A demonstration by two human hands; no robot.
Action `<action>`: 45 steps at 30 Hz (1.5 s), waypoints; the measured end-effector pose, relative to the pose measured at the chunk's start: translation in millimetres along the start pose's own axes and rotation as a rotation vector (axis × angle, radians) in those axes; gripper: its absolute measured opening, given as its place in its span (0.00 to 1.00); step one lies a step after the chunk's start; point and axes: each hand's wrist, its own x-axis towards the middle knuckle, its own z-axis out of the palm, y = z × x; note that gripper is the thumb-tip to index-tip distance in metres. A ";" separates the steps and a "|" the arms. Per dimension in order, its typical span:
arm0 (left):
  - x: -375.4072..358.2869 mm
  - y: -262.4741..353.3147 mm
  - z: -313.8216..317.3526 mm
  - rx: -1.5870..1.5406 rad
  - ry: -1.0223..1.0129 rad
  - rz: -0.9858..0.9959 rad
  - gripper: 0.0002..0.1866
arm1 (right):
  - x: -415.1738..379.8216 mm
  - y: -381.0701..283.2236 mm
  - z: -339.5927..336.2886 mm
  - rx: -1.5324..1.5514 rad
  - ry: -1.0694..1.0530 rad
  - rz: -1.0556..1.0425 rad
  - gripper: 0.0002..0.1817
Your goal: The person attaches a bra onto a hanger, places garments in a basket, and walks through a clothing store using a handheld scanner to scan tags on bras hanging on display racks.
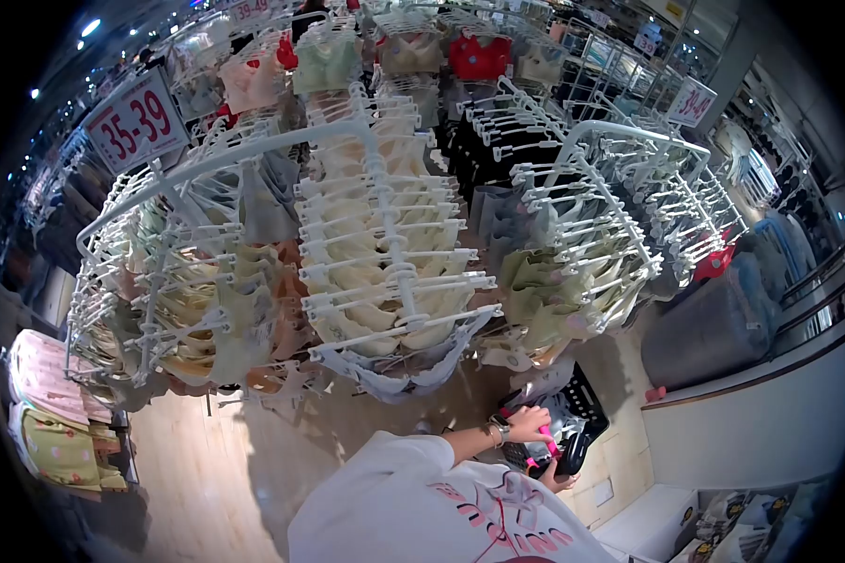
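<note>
My left hand (530,424), with a watch on its wrist, reaches over a black shopping basket (587,399). Its fingers are closed around a bright pink bar (548,439) that looks like a handle. My right hand (558,479) is lower, by the near side of the basket, with its fingers curled against a dark rounded part (574,454). What it grips there is too small to make out. Grey and white items (563,418) show inside the basket, partly covered by my left hand.
Racks of cream bras (385,220) on white hangers stand ahead, with green ones (554,291) to the right. A price sign (136,122) is at the left. Folded clothes (56,446) lie at far left. A large grey wrapped bundle (709,328) sits beside a white ledge (751,413).
</note>
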 end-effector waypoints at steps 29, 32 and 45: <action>-9.3 -45.8 -21.9 -0.112 0.236 0.181 0.20 | -17.0 -28.5 22.5 0.127 0.034 -0.027 0.46; -9.3 -46.0 -23.2 -0.095 0.213 0.183 0.21 | -20.0 -38.0 17.5 0.132 0.030 -0.019 0.46; -8.7 -47.2 -21.7 -0.141 0.243 0.198 0.20 | -17.5 -42.3 16.9 0.037 -0.007 -0.071 0.46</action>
